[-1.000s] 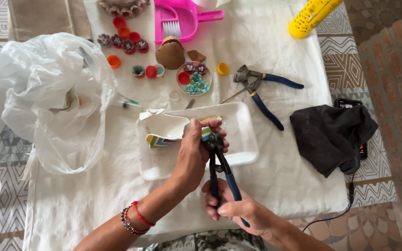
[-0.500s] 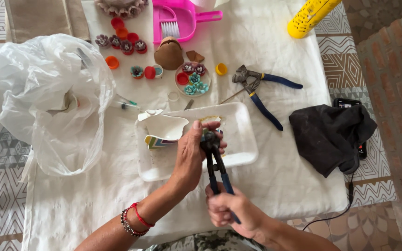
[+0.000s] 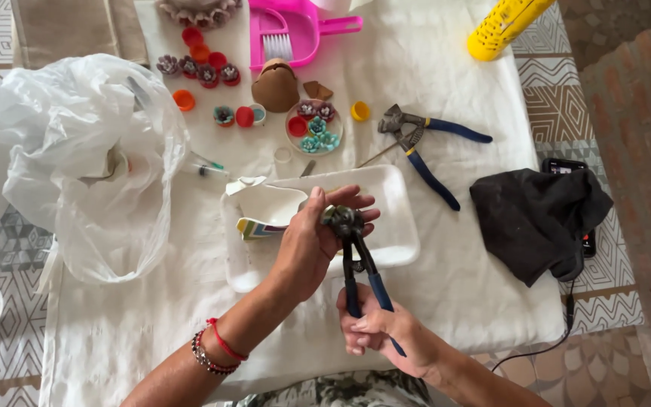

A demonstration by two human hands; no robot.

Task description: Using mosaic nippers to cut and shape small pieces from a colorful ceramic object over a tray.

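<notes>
A pair of blue-handled nippers [image 3: 356,260] stands nearly upright over the near edge of the white foam tray [image 3: 397,226], its dark head up at the left fingertips. The right hand [image 3: 382,335] sits just below the tray, fist wrapped tight around both handles, wrist coming in from the lower right. The left hand [image 3: 318,237] reaches up from the lower left across the tray, fingers curled together around the tool's head; whether they pinch a small piece there cannot be told. Two bracelets [image 3: 216,350], one red and one beaded, circle that wrist.

Inside the tray, left of the hand, lies one broken white piece with coloured stripes [image 3: 261,218]. Right of the tray rests a second pair of blue-handled pliers [image 3: 423,143], and further right one black cloth [image 3: 536,222]. Left of the tray bulges one clear plastic bag [image 3: 92,158]. Beyond the tray sit one small dish of beads [image 3: 314,130] and one pink dustpan [image 3: 295,26].
</notes>
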